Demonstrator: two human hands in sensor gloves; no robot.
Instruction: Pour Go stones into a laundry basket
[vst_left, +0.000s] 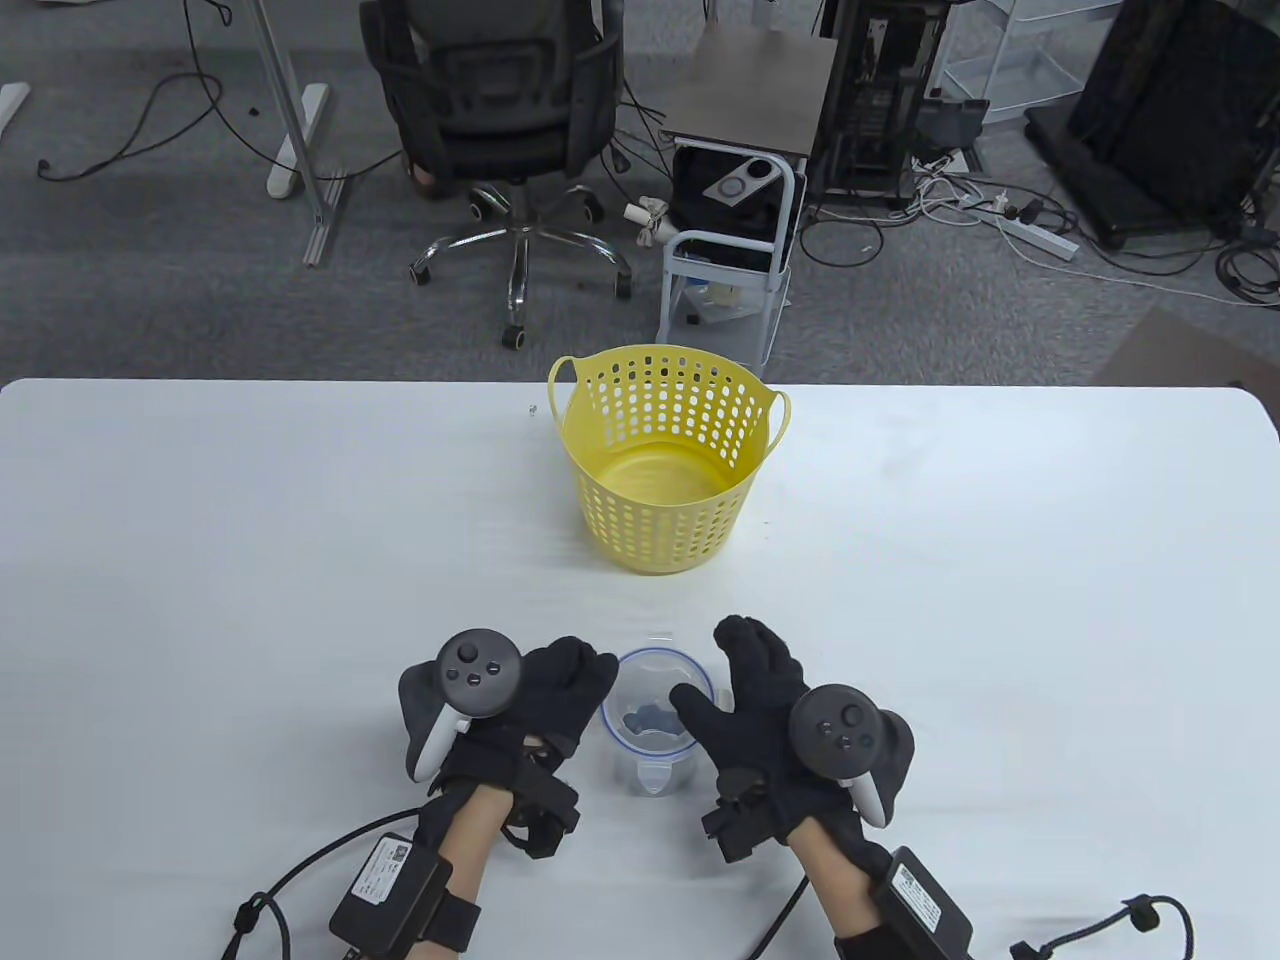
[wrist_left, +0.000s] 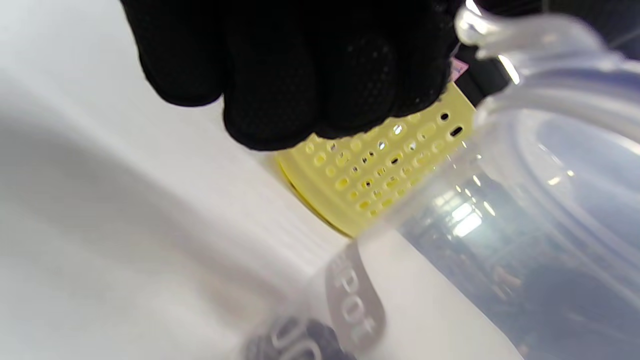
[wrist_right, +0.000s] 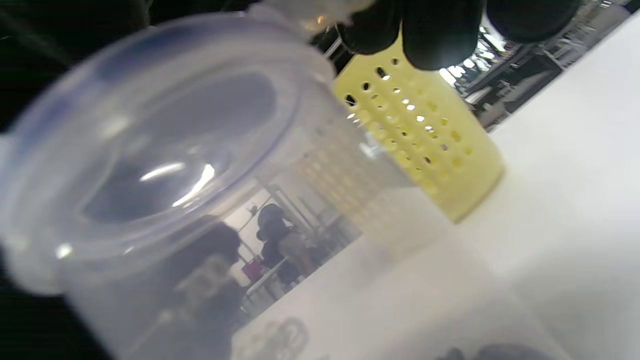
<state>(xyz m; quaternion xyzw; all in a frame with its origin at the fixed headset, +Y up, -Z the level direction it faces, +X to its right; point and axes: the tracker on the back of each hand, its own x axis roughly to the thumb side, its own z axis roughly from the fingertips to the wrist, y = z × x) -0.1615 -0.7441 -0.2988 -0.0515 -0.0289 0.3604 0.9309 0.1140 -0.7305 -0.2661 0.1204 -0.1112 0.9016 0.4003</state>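
Observation:
A clear plastic container (vst_left: 650, 735) with a bluish rim stands on the white table (vst_left: 250, 560) near the front edge. A few dark Go stones (vst_left: 648, 717) lie in its bottom. The yellow perforated laundry basket (vst_left: 668, 455) stands upright and empty behind it. My left hand (vst_left: 575, 680) rests against the container's left side with its fingers (wrist_left: 280, 75) loosely curled. My right hand (vst_left: 715, 670) is spread at the container's right side, thumb over the rim. The container (wrist_left: 525, 225) and basket (wrist_left: 380, 175) fill the left wrist view. The right wrist view shows the container (wrist_right: 165, 165), the basket (wrist_right: 425, 135) and my fingertips (wrist_right: 440, 35).
A small bit (vst_left: 533, 409) lies on the table left of the basket. Beyond the far table edge stand an office chair (vst_left: 505, 120) and a small cart (vst_left: 735, 190) on the floor. Glove cables (vst_left: 300, 880) trail at the front edge.

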